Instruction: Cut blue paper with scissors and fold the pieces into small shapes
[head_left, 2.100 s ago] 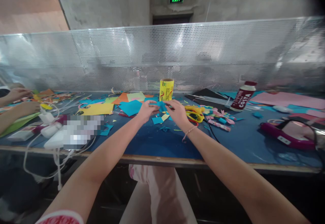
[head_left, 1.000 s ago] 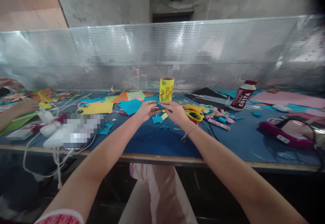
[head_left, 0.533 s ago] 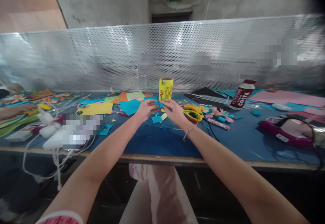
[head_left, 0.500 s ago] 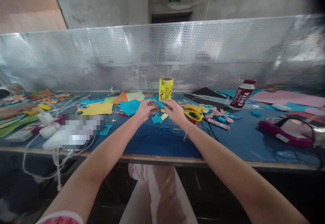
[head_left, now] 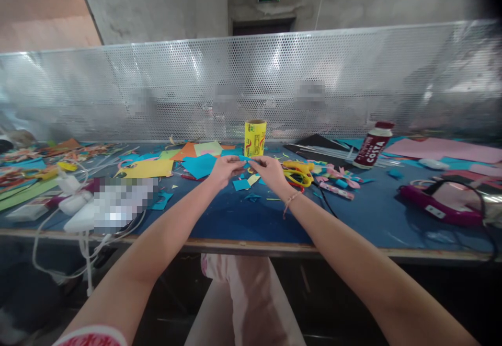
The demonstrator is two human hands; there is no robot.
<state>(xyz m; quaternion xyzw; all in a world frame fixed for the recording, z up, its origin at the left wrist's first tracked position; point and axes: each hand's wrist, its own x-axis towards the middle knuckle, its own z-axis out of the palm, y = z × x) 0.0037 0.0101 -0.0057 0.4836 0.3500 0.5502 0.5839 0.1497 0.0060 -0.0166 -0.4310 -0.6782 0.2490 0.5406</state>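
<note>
we have a small blue paper piece (head_left: 247, 159) pinched between the fingertips of our left hand (head_left: 228, 170) and our right hand (head_left: 271, 173), partly hidden by our curled fingers. it is held over the blue tabletop (head_left: 243, 220), in front of the upright yellow roll (head_left: 255, 138) and just beyond some small blue scraps (head_left: 240, 185). yellow-handled tools (head_left: 303, 168) lie just beside our right hand, with a maroon bottle (head_left: 373, 147) well apart.
</note>
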